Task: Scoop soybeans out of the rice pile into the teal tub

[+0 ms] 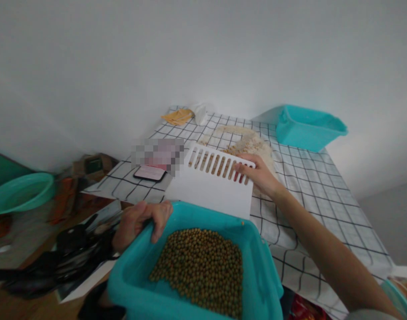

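My left hand grips the far left rim of a teal tub filled with small greenish-brown peas. My right hand holds the upper right corner of a white slotted plastic board, fingers behind the slots. The board leans from the tub's far rim up over the checked tablecloth. A pile of pale grain lies on the cloth just behind the board.
A second teal tub stands at the table's far right. A phone lies left of the board. A yellow cloth and white bag sit by the wall. A green basin and dark clutter lie left.
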